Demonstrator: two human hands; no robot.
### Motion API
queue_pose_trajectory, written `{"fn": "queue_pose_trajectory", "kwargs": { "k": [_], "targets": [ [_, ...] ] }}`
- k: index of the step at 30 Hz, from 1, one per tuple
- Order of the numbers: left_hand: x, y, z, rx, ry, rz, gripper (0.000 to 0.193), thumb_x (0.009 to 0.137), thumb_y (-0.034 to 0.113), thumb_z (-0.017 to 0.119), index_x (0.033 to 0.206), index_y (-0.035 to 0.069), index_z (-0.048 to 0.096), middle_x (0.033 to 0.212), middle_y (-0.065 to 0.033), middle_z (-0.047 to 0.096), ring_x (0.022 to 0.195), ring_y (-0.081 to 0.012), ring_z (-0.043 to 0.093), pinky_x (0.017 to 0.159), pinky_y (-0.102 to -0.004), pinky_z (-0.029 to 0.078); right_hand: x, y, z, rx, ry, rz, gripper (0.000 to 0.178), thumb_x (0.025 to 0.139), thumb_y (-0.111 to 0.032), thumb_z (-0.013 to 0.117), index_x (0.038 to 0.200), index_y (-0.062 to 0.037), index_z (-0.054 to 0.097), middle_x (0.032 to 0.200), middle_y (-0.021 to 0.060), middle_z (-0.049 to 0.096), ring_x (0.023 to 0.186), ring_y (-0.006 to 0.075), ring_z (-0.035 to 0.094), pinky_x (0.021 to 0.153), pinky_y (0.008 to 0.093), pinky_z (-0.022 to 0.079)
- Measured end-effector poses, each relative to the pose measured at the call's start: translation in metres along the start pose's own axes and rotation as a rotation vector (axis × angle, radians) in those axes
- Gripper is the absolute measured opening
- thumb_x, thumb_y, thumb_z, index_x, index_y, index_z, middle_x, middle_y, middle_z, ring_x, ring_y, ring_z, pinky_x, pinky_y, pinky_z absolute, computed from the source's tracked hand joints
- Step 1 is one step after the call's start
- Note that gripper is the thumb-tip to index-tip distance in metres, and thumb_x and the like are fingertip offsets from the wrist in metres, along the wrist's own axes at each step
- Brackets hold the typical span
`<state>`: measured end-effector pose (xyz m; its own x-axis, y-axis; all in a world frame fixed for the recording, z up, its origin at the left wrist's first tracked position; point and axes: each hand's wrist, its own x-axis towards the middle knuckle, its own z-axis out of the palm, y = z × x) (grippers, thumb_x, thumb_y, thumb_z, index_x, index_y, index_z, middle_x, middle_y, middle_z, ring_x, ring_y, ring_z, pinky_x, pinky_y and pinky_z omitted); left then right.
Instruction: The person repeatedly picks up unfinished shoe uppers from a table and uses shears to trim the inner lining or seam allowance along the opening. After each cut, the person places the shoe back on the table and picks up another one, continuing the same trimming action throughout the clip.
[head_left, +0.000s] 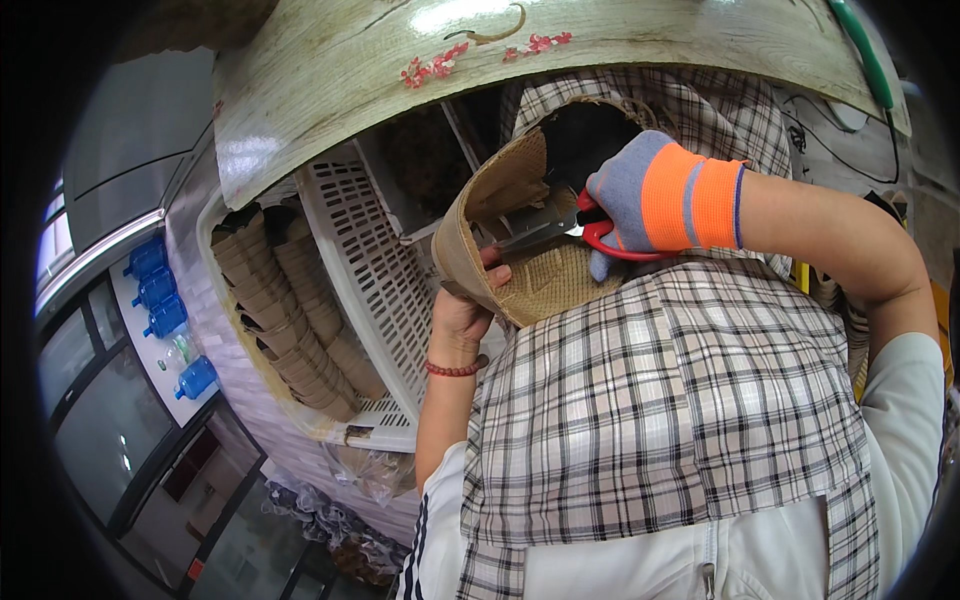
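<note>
Head view, basket (372, 270): holding stacked brown pieces (300, 322), nested probably for space.
Left hand (465, 312): pinching mesh shell (552, 282) in grip, seemingly for steadiness.
Mesh shell: between hands, opened toward scissors (604, 240).
Right hand (638, 190): clasping scissors in gloved grip, presumably for control.

My right hand (630, 190) in a blue-grey, orange-cuffed knit glove (665, 205); red, apparently beaded bracelet (452, 371); beige-and-black plaid apron (620, 400); white, dark-striped left sleeve (443, 495).

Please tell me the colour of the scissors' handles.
The scissors have red handles, seen best in the head view, the only one here.
</note>
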<state>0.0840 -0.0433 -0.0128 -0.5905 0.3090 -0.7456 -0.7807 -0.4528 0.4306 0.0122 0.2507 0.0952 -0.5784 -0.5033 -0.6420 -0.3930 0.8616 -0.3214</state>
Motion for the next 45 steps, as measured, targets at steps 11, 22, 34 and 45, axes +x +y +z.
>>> {"fn": "queue_pose_trajectory", "kwargs": {
  "k": [11,22,34,45],
  "targets": [
    [-0.001,0.009,0.009,0.128,-0.037,0.087,0.033,0.083,-0.001,0.076,0.115,-0.003,0.067,0.101,-0.0094,0.070,0.093,-0.0198,0.066,0.084,-0.0309,0.057,-0.012,0.017,-0.020,0.032,-0.061,0.071,0.045,0.084,-0.050,0.065,0.088,-0.0067,0.075,0.075,0.0130,0.071,0.071,0.0317,0.070,0.065,0.0394,0.056],
    [0.059,0.026,0.019,-0.077,-0.206,0.492,0.042,0.094,0.009,0.069,0.134,0.003,0.058,0.128,-0.0095,0.063,0.113,-0.0209,0.061,0.101,-0.0349,0.048,0.044,0.072,-0.020,0.631,-0.654,-0.183,0.056,0.099,-0.051,0.052,0.091,-0.0004,0.075,0.066,0.0079,0.065,0.056,0.0172,0.062,0.054,0.0314,0.052],
    [0.065,0.034,0.008,-0.071,-0.202,0.404,0.043,0.093,0.010,0.072,0.133,0.002,0.059,0.128,-0.0067,0.064,0.117,-0.0199,0.060,0.103,-0.0344,0.046,0.047,0.045,-0.048,0.626,-0.622,-0.075,0.061,0.096,-0.056,0.052,0.087,-0.0002,0.075,0.056,0.0073,0.057,0.045,0.0176,0.057,0.043,0.0307,0.050],
    [0.059,0.034,0.021,-0.034,-0.189,0.466,0.038,0.094,0.010,0.071,0.130,0.003,0.061,0.117,-0.0020,0.068,0.098,-0.0123,0.064,0.082,-0.0280,0.053,0.031,0.022,-0.039,0.428,-0.319,0.081,0.077,0.074,-0.080,0.067,0.073,-0.0037,0.072,0.061,0.0053,0.063,0.057,0.0198,0.063,0.055,0.0354,0.053]
  ]
}}
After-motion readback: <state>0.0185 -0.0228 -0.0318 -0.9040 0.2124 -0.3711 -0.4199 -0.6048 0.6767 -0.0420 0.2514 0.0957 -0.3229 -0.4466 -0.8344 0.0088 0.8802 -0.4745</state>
